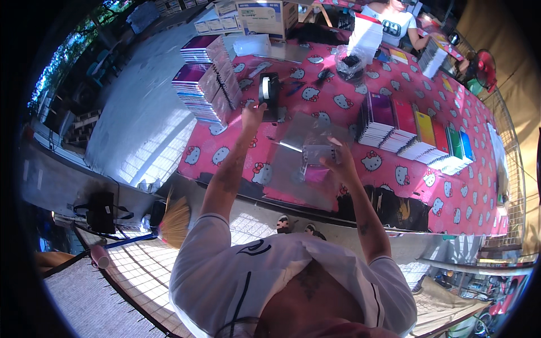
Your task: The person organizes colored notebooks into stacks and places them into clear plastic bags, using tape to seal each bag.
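Note:
My left hand reaches to the front end of a black tape dispenser with a pale roll in it. Its fingertips are drawn together at the dispenser's edge; whatever is between them is too small to make out. Nearer to me, my right hand grips the right side of a small notebook in clear plastic, thumb on top. A pinkish-purple patch shows below it. Under the notebook, a large clear plastic sheet lies on the pink patterned tablecloth.
Tall stacks of spiral notebooks stand left of the dispenser. Rows of coloured notebooks stand at the right. A plastic-lined container and cardboard box are farther back. Across the table is another person. A black bag lies at the near edge.

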Demonstrator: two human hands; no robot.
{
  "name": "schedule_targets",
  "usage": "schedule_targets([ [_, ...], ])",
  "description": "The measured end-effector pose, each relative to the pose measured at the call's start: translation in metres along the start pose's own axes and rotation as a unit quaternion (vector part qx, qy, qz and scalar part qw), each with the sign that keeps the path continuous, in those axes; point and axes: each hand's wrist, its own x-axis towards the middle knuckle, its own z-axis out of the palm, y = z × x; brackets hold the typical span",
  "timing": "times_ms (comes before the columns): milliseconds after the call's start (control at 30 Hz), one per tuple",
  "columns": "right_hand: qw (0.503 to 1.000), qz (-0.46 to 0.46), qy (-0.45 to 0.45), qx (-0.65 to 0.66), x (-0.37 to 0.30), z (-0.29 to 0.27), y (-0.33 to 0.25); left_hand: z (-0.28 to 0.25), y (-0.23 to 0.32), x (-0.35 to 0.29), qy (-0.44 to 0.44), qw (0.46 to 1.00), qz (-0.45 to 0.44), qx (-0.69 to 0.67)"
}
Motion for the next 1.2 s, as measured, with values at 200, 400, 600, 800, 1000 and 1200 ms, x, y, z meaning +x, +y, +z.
schedule_targets([
  [200, 0.918, -0.161, 0.001, -0.363, 0.006, 0.01, -0.101, 0.024, -0.037, 0.018, -0.004, 0.982, -0.033, -0.185],
  [400, 0.889, -0.132, -0.034, -0.438, -0.005, 0.027, -0.086, 0.013, -0.005, -0.011, 0.028, 0.971, 0.052, 0.23],
  [600, 0.897, -0.1, 0.003, -0.43, -0.008, 0.041, -0.103, -0.038, 0.046, -0.052, -0.308, 0.935, 0.177, -0.021],
  [800, 0.912, -0.03, -0.05, -0.405, 0.001, 0.045, -0.116, -0.03, 0.118, -0.116, -0.482, 0.815, 0.31, -0.088],
  [1000, 0.899, -0.068, 0.036, -0.431, 0.028, 0.005, -0.114, -0.033, 0.124, -0.106, -0.432, 0.797, 0.414, -0.082],
  [1200, 0.981, 0.186, -0.016, 0.061, 0.042, -0.033, -0.096, -0.025, 0.132, -0.121, -0.347, 0.812, 0.47, 0.005],
])
